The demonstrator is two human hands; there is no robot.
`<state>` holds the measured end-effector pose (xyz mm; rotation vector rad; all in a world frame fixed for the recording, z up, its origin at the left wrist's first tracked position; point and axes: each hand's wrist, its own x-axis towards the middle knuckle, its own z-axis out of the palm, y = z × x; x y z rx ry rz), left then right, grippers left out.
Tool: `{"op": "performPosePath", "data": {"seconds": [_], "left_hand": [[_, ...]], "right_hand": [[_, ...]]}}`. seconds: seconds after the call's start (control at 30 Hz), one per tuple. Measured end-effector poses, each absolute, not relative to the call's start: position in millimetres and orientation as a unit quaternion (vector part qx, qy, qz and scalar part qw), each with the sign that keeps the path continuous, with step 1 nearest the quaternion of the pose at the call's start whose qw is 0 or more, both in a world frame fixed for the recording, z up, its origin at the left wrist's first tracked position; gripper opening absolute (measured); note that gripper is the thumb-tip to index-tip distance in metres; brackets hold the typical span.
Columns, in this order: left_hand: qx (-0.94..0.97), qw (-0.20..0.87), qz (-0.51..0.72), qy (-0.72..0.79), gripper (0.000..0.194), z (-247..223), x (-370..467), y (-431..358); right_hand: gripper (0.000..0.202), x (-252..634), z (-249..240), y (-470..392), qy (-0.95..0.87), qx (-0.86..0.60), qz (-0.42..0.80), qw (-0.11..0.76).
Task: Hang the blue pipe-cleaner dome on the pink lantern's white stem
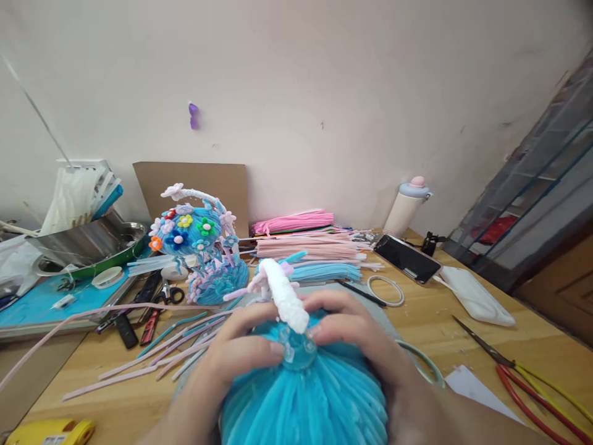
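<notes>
A blue pipe-cleaner dome [303, 402] fills the bottom middle of the head view, its strands gathered at a clear-beaded collar [296, 352]. From that collar a white wrapped stem [282, 293] curves up and away. My left hand [231, 355] is closed around the dome's left side, thumb against the collar. On the opposite side my right hand [364, 337] grips the dome, its fingertips close to the stem's base. The dome's underside is out of view. Behind it stands a similar blue piece [189, 232] with colourful flowers and a curved white stem.
Bundles of pink pipe cleaners [306, 247] and blue ones [327, 272] lie behind. Loose strands [152, 364] and black scissors [167, 295] are left. To the right are a phone [407, 259], a power bank [477, 295], a bottle [405, 207] and red-yellow scissors [514, 368]. A metal pot [88, 241] stands left.
</notes>
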<state>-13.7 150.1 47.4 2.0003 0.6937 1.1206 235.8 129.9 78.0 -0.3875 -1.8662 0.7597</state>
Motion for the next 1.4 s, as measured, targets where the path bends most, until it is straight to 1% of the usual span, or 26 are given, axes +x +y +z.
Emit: {"op": "performPosePath", "data": {"seconds": [0.1, 0.2, 0.27, 0.43, 0.63, 0.83, 0.93, 1.0, 1.03, 1.13, 1.23, 1.33, 1.4], "left_hand": [[0.776, 0.384, 0.426, 0.263, 0.036, 58, -8, 157], [0.778, 0.403, 0.404, 0.262, 0.042, 71, 4, 157], [0.773, 0.395, 0.414, 0.273, 0.042, 73, 12, 153], [0.749, 0.348, 0.469, 0.312, 0.039, 67, 23, 133], [0.746, 0.322, 0.479, 0.331, 0.034, 80, 29, 113], [0.75, 0.311, 0.497, 0.307, 0.034, 81, 32, 113], [0.748, 0.301, 0.512, 0.297, 0.029, 77, 29, 112], [0.749, 0.285, 0.523, 0.289, 0.027, 76, 28, 109], [0.752, 0.277, 0.525, 0.287, 0.028, 76, 28, 107], [0.763, 0.253, 0.522, 0.286, 0.037, 80, 30, 101], [0.77, 0.242, 0.517, 0.287, 0.045, 83, 32, 99], [0.775, 0.244, 0.511, 0.281, 0.044, 84, 31, 100], [0.777, 0.249, 0.506, 0.278, 0.039, 84, 29, 100]], "right_hand": [[0.064, 241, 80, 134, -0.787, -0.157, 0.322, 0.502], [0.072, 247, 78, 141, -0.814, -0.103, 0.31, 0.481], [0.075, 250, 78, 143, -0.823, -0.084, 0.309, 0.469], [0.059, 251, 82, 132, -0.805, -0.128, 0.333, 0.474], [0.057, 250, 87, 124, -0.804, -0.128, 0.339, 0.472], [0.061, 249, 82, 127, -0.8, -0.125, 0.329, 0.486], [0.072, 247, 76, 134, -0.803, -0.08, 0.317, 0.499], [0.081, 246, 74, 137, -0.799, -0.062, 0.325, 0.503], [0.082, 245, 73, 138, -0.794, -0.066, 0.335, 0.502], [0.077, 242, 71, 137, -0.777, -0.087, 0.355, 0.512], [0.076, 240, 70, 138, -0.776, -0.068, 0.34, 0.527], [0.079, 241, 70, 138, -0.782, -0.075, 0.342, 0.516], [0.077, 242, 72, 136, -0.776, -0.102, 0.362, 0.507]]}}
